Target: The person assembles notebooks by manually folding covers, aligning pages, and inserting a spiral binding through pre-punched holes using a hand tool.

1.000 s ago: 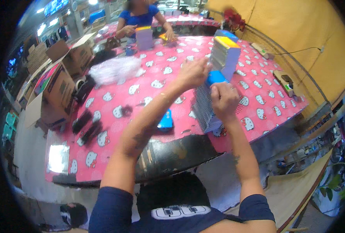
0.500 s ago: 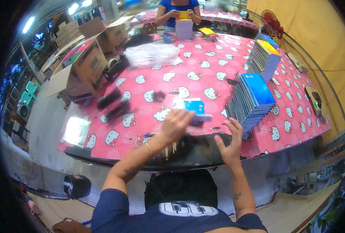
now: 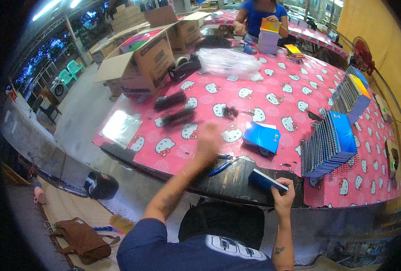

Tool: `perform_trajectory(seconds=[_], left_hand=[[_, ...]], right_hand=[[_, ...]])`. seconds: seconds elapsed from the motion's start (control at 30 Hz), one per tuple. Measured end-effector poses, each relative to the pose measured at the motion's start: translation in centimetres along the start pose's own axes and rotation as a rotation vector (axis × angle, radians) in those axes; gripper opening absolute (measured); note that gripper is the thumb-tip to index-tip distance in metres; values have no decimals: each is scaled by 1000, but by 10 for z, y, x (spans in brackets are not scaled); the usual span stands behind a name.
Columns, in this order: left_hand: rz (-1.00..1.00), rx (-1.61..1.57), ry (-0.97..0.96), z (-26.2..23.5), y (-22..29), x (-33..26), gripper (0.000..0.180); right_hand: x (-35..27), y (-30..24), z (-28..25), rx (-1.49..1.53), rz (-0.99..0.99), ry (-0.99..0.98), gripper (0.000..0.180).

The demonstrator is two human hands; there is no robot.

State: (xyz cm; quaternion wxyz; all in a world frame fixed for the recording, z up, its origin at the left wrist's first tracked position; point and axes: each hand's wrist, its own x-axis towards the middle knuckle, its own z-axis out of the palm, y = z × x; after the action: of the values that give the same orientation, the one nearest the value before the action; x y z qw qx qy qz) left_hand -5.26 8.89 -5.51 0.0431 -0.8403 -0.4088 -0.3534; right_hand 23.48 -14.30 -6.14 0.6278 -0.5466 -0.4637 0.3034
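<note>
Right hand (image 3: 284,195) clamps its grip on a blue notebook (image 3: 266,179) at the desk's (image 3: 236,180) near edge, the book's lower part hidden behind the fingers. Left hand (image 3: 208,143) is a blur over the pink cloth; whether its grip is apart or together, I cannot tell. Blue pen (image 3: 220,168) lies between them.
</note>
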Motion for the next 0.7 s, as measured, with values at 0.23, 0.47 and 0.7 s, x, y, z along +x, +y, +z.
perform_trajectory(seconds=[0.23, 0.47, 0.7], left_hand=[[-99, 245, -31, -28, -76, 23, 18], [-156, 138, -46, -31, -77, -2, 23], [-27, 263, 101, -45, -66, 18, 20]], right_hand=[[2, -26, -1, 113, 89, -17, 28], [10, -31, -6, 27, 128, -118, 23], [11, -32, -10, 16, 173, -134, 25]])
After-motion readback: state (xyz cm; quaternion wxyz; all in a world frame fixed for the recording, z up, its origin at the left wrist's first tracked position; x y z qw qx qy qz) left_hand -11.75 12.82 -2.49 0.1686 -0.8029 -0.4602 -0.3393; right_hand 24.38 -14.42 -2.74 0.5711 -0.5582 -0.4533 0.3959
